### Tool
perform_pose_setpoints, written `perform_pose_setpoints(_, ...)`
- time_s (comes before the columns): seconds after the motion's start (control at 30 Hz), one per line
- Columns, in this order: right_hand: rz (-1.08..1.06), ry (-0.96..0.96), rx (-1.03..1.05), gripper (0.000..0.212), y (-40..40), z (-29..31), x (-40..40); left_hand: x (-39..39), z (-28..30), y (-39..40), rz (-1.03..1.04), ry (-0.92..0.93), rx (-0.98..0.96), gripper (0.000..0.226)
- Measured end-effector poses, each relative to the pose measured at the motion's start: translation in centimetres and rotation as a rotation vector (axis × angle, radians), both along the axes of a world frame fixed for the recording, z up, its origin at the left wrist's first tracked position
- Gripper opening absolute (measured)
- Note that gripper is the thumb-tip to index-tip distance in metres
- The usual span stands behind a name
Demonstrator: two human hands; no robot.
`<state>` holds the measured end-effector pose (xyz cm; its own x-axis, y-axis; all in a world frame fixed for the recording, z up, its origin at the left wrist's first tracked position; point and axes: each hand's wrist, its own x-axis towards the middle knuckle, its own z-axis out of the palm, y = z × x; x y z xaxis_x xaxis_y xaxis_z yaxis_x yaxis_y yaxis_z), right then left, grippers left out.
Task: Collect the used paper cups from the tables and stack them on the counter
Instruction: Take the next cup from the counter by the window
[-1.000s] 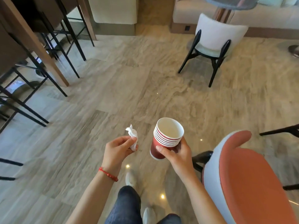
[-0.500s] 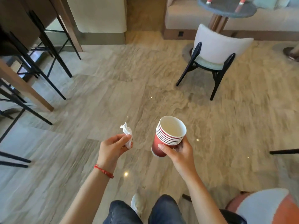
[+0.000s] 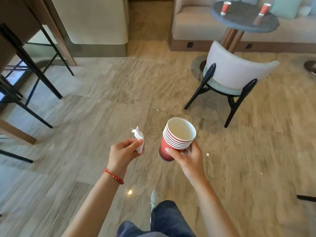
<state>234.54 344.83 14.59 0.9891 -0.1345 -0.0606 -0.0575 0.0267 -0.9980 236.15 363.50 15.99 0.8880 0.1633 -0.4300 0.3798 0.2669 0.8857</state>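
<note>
My right hand [image 3: 189, 155] grips a nested stack of several red paper cups [image 3: 176, 137] with white insides, held tilted over the floor. My left hand [image 3: 122, 151] pinches a crumpled white napkin [image 3: 139, 140] at about the same height, a little to the left of the stack. Far ahead at the upper right, a round grey table [image 3: 242, 21] carries two more red cups, one on its left side [image 3: 225, 8] and one on its right side [image 3: 264, 9], both upright.
A white-backed chair with black legs [image 3: 234, 74] stands between me and the round table. A beige sofa [image 3: 193, 23] runs behind that table. Black bar stools [image 3: 34, 69] and a wooden counter leg [image 3: 17, 134] line the left side. Open stone floor [image 3: 119, 100] lies ahead.
I have walked forward: the orange chair at the lower right has dropped out of view and the round table with two cups has come into sight. Both hands keep their holds.
</note>
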Motion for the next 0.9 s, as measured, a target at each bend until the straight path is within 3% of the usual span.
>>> perform_pose_setpoints(0.33,0.021,0.041,-0.012,0.061,-1.5,0.3,18.6,18.0,1.0,-1.2,0.013,0.009,0.02,0.012)
perform_pose_setpoints(0.63,0.015,-0.001,0.013,0.061,1.0,0.9,38.4,38.6,0.7,1.1,-0.024,-0.035,0.003,0.01)
perform_pose_setpoints(0.9,-0.007,0.014,0.028,0.061,1.7,1.7,52.4,53.9,1.8,2.6,-0.041,-0.045,-0.001,0.018)
